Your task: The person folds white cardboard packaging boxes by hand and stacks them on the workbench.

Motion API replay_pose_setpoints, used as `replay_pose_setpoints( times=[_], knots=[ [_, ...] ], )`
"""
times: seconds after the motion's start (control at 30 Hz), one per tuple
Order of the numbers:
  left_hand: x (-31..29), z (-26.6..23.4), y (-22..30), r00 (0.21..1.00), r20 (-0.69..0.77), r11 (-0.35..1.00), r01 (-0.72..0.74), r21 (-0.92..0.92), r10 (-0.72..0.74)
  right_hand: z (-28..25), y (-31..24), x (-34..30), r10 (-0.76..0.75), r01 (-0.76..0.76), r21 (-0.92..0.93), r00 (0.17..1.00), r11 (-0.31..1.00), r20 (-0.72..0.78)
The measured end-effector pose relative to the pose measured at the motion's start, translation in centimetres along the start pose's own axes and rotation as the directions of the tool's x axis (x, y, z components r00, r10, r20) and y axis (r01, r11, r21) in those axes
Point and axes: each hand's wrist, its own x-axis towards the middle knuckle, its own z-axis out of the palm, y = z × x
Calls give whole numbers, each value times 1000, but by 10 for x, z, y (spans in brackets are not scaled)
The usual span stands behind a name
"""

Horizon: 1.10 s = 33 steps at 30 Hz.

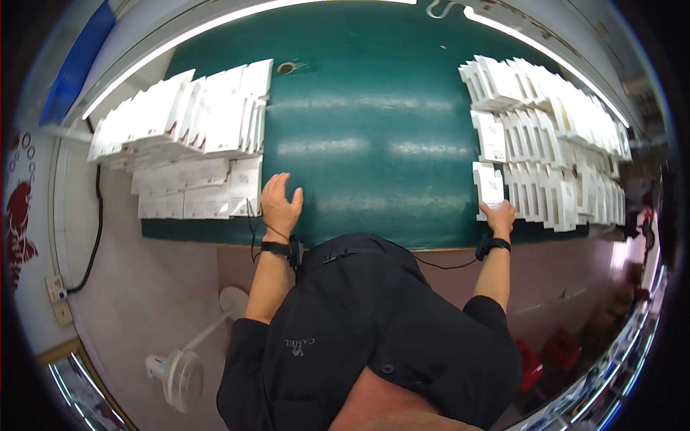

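Note:
My left hand (282, 207) is over the table's near edge, its thumb and fingers apart and nothing in it. It is beside the right end of the flat white boxes (208, 201) at the left. At the right, my right hand (500, 218) has its thumb and fingers about the near end of a white carton (490, 188) with a notched end. That carton lies at the left end of the nearest row of similar white cartons (535, 194). Part of its near end is hidden by the hand.
The green table (366, 129) has a round cable hole (286, 68) near its back left. Taller leaning white boxes (180, 115) stand behind the flat ones. More carton rows (517, 79) lie at the back right. A white fan (181, 377) stands below left; cables run by both wrists.

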Motion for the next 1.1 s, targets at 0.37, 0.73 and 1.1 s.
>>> replay_pose_setpoints(
  times=[0.37, 0.73, 1.1],
  knots=[
    [-26, 7, 13, 980, 173, 987, 123, -104, -104, 28, -96, -61, -494, 437, 345, 864, 831, 94],
    [-27, 16, 30, 832, 542, 885, 333, -324, -114, 91, -266, -154, -802, 724, 373, 587, 581, 110],
    [-53, 34, 5, 865, 452, 934, 318, -162, -216, 83, -286, -181, -871, 311, 822, 42, 477, 490]
  ],
)
